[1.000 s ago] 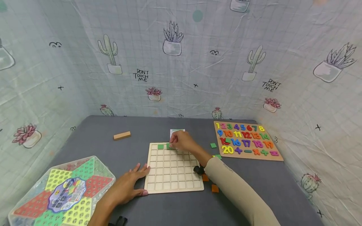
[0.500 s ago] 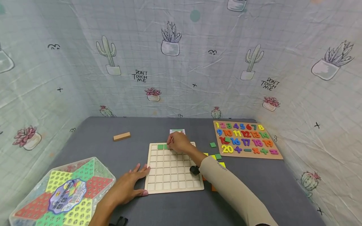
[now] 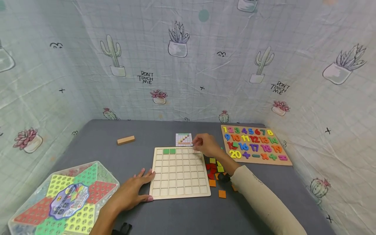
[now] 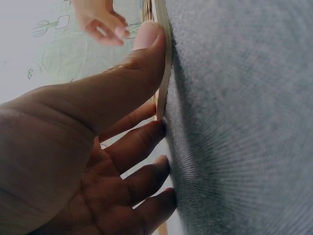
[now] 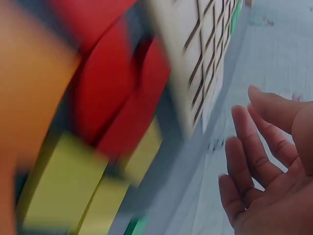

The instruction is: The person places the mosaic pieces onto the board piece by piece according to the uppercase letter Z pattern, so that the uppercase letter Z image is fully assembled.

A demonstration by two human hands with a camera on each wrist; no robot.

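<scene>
Tile-laying seems to be in hand: two flat green square tiles (image 3: 172, 151) sit in the far row of the pale wooden gridded board (image 3: 180, 169). The left hand (image 3: 135, 189) rests spread against the board's left edge. The right hand (image 3: 207, 145), fingers loosely parted and apparently holding nothing, hovers by its far-right corner. The next move likely calls for pinching a thin loose tile right of the board, where red square tiles (image 3: 212, 170) and yellow square tiles (image 3: 220, 169) lie.

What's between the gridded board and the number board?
Loose red tiles and yellow tiles on the table; the head view shows them. The right hand and forearm hide part of the gap.
</scene>
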